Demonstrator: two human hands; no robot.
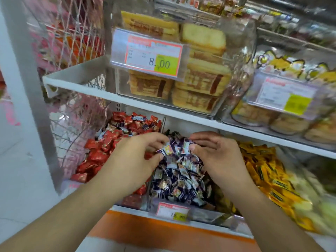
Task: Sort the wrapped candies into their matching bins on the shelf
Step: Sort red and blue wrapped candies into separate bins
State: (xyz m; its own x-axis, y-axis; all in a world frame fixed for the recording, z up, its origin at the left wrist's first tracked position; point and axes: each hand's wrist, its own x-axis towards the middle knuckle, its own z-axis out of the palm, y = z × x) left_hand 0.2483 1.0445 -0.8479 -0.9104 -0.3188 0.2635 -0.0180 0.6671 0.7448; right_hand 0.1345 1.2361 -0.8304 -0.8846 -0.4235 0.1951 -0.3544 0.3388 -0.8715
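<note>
Two bare forearms reach in from the bottom edge, and between them the left hand (135, 154) pinches a single purple-wrapped candy (167, 149) between thumb and curled fingers, just above the heap of purple candies (179, 180) in the middle bin. Print on the wrappers is too blurred to read. Just beside that candy, the right hand (216, 155) lies on the far side of the same heap with fingers bent down into the wrappers; whether they grip any cannot be told, since the fingertips are buried. Left of the pinching fingers, past a thin clear divider (163, 124), lies the red candies bin (116, 142), partly covered by the left wrist. Right of the right hand are yellow-wrapped candies (263, 166), smeared toward the frame edge. A price tag (172, 212) fronts the purple bin, its figures unclear. Close above both hands runs the white shelf edge (163, 110), leaving little headroom; on it stand clear boxes of cake slices (198, 70) with an 8.00 label (148, 54).
</note>
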